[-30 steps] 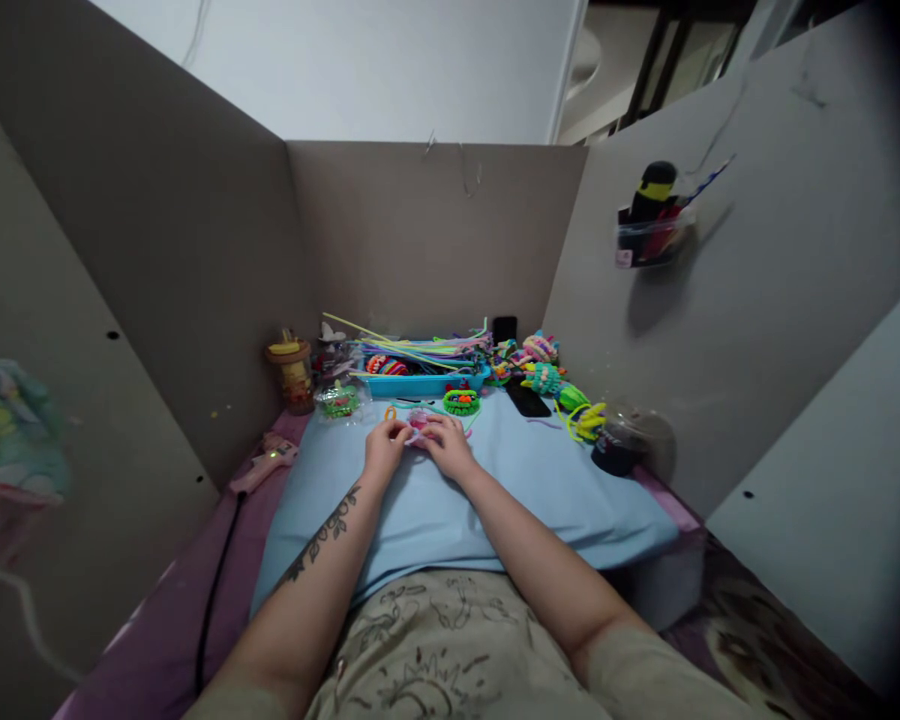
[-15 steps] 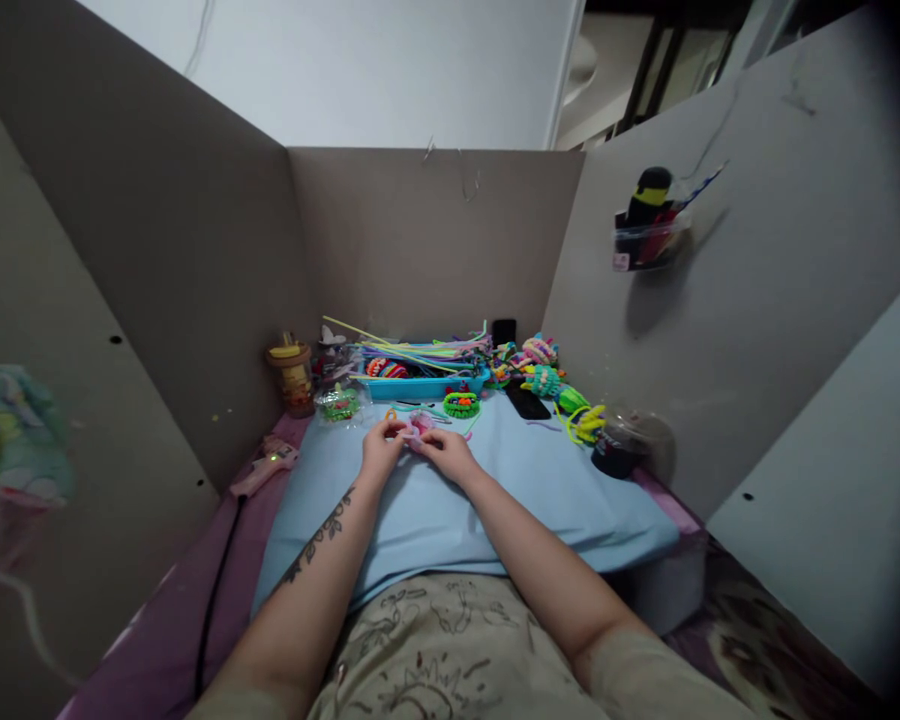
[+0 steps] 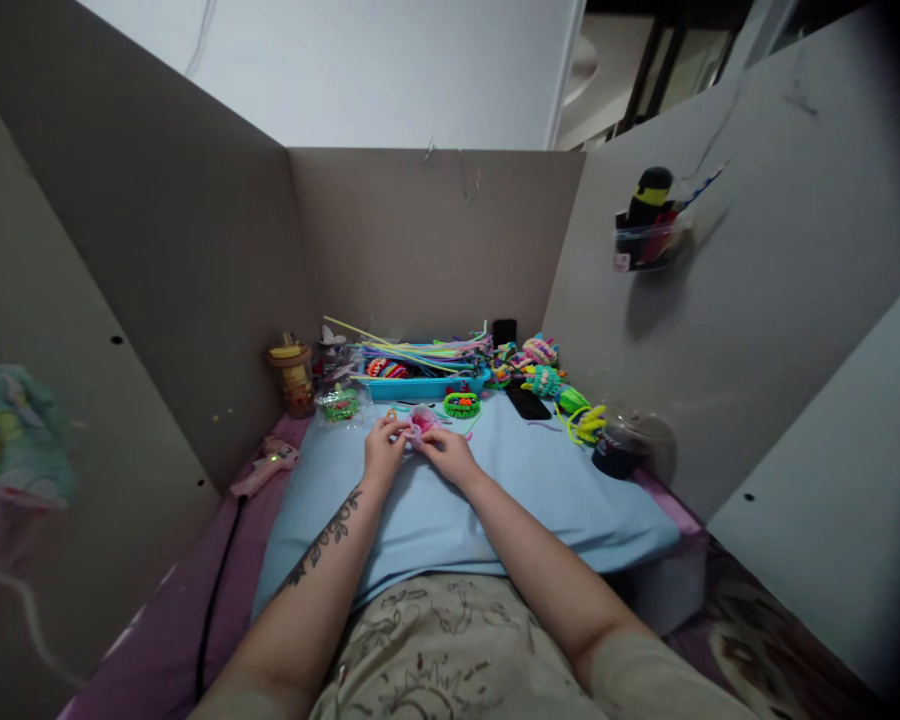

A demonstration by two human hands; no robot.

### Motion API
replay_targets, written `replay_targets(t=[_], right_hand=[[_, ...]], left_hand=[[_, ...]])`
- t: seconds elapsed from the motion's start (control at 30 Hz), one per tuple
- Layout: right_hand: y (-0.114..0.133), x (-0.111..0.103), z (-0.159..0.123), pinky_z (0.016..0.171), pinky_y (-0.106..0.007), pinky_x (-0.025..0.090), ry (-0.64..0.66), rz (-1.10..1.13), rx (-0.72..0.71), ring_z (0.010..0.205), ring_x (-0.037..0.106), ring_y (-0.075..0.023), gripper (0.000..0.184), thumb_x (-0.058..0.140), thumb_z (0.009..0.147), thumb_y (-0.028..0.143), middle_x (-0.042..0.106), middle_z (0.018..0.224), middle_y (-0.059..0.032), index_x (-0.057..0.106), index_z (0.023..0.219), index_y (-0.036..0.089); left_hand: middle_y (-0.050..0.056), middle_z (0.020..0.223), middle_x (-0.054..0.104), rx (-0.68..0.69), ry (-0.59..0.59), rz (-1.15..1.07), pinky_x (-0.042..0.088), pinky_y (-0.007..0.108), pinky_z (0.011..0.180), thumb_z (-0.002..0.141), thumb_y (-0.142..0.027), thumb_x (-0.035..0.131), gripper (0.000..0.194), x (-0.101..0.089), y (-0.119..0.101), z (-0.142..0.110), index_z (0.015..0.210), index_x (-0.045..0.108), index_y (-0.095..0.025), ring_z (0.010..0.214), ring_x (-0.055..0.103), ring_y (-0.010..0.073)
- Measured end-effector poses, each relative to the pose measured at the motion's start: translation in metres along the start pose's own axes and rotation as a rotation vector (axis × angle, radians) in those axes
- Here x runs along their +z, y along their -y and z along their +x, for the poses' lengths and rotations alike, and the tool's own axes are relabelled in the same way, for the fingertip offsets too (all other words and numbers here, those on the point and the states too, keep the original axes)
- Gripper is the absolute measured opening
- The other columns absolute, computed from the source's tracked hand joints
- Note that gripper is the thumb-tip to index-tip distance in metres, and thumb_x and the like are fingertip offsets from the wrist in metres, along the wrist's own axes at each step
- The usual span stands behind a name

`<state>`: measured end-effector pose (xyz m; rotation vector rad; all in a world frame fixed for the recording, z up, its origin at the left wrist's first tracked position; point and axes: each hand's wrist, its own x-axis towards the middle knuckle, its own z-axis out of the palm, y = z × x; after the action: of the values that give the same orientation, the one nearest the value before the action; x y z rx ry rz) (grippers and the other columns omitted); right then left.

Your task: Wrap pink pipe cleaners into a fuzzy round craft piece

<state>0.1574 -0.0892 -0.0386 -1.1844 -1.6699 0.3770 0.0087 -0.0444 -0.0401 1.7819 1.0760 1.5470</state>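
Between my hands is a small pink pipe-cleaner piece (image 3: 423, 421), rounded and hollow-looking, with deeper pink inside. My left hand (image 3: 385, 448) pinches its left edge, and my right hand (image 3: 450, 453) grips its lower right side with closed fingers. A loose pale strand end shows just right of my right fingers. Just beyond lies a green pipe-cleaner ring (image 3: 462, 405) with orange and red in it. The fingertips partly cover the pink piece, so its exact shape is hard to tell.
Behind stands a blue tray (image 3: 427, 387) heaped with pipe cleaners. A cup (image 3: 294, 378) and a pink glue gun (image 3: 268, 467) are at left. On the right lie a phone (image 3: 528, 402), colourful finished pieces (image 3: 543, 380), and a dark tub (image 3: 616, 450). Grey panels (image 3: 442, 240) enclose the table.
The pink piece has turned or tilted up a little, showing more of its hollow inside. My left hand has shifted slightly; my right hand is nearly still.
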Motion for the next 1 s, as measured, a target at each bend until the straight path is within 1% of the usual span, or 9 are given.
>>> replay_targets(t=[0.17,0.23,0.33,0.47,0.57,0.63,0.77,0.9,1.0], right_hand=[[-0.003,0.0,0.0,0.077,-0.03,0.048,-0.035,-0.03,-0.05,0.079,0.064,-0.0189,0.014,0.063,0.083,0.031,0.073,0.08,-0.0043,0.073,0.082,0.021],[-0.004,0.0,0.001,0.078,-0.031,0.047,-0.034,-0.035,-0.047,0.08,0.064,-0.0191,0.013,0.062,0.082,0.029,0.073,0.081,-0.004,0.073,0.081,0.021],[-0.006,0.001,0.001,0.077,-0.031,0.047,-0.036,-0.037,-0.025,0.08,0.063,-0.0193,0.012,0.061,0.082,0.027,0.072,0.08,-0.0036,0.071,0.079,0.021],[-0.008,0.001,0.001,0.07,-0.029,0.046,-0.074,-0.014,0.025,0.071,0.06,-0.0176,0.013,0.061,0.079,0.03,0.067,0.072,-0.0014,0.064,0.073,0.019],[-0.01,0.002,0.001,0.069,-0.028,0.046,-0.098,0.035,0.074,0.07,0.059,-0.0168,0.01,0.063,0.075,0.028,0.064,0.072,0.0008,0.059,0.076,0.019],[-0.012,0.003,0.001,0.072,-0.029,0.048,-0.096,0.077,0.088,0.074,0.062,-0.0174,0.012,0.063,0.074,0.026,0.065,0.076,0.0005,0.058,0.083,0.019],[-0.016,0.004,0.002,0.079,-0.032,0.05,-0.051,0.107,0.071,0.083,0.066,-0.0187,0.025,0.061,0.075,0.021,0.07,0.09,-0.0032,0.062,0.1,0.019],[-0.015,0.003,0.003,0.082,-0.034,0.049,0.001,0.034,0.027,0.086,0.066,-0.0202,0.02,0.06,0.078,0.02,0.073,0.093,-0.0046,0.07,0.095,0.021],[-0.013,0.003,0.003,0.083,-0.034,0.048,0.006,0.018,0.019,0.087,0.065,-0.0208,0.017,0.061,0.078,0.02,0.074,0.09,-0.0037,0.073,0.09,0.023]], left_hand=[[0.007,0.09,0.065,0.019,0.034,-0.016,0.049,0.039,0.087,0.071,-0.023,0.066,0.008,0.002,0.005,0.002,0.074,0.074,-0.021,0.091,0.06,0.0227],[0.008,0.092,0.065,0.019,0.057,-0.028,0.048,0.041,0.091,0.07,-0.024,0.068,0.008,0.003,0.008,0.003,0.075,0.074,-0.021,0.093,0.06,0.0231],[0.008,0.096,0.064,0.012,0.087,-0.047,0.049,0.042,0.091,0.07,-0.028,0.069,0.011,0.005,0.013,0.005,0.076,0.074,-0.021,0.097,0.06,0.0238],[0.01,0.102,0.061,0.002,0.132,-0.059,0.051,0.04,0.086,0.072,-0.032,0.069,0.015,0.005,0.017,0.005,0.08,0.075,-0.02,0.102,0.059,0.0247],[0.011,0.106,0.059,0.001,0.17,-0.052,0.051,0.04,0.086,0.075,-0.033,0.067,0.016,0.005,0.018,0.005,0.08,0.074,-0.02,0.105,0.057,0.0253],[0.01,0.108,0.058,0.009,0.193,-0.041,0.049,0.04,0.091,0.076,-0.032,0.066,0.015,0.005,0.018,0.006,0.079,0.074,-0.019,0.108,0.055,0.0251],[0.01,0.114,0.056,0.024,0.237,-0.013,0.042,0.041,0.102,0.079,-0.028,0.063,0.013,0.004,0.016,0.006,0.08,0.072,-0.018,0.114,0.052,0.0239],[0.01,0.12,0.055,0.036,0.287,0.006,0.034,0.043,0.109,0.083,-0.022,0.055,0.015,0.004,0.012,0.005,0.081,0.07,-0.018,0.119,0.049,0.0235],[0.01,0.121,0.056,0.036,0.307,0.008,0.032,0.045,0.111,0.083,-0.02,0.054,0.017,0.004,0.01,0.005,0.074,0.067,-0.017,0.121,0.048,0.024]])
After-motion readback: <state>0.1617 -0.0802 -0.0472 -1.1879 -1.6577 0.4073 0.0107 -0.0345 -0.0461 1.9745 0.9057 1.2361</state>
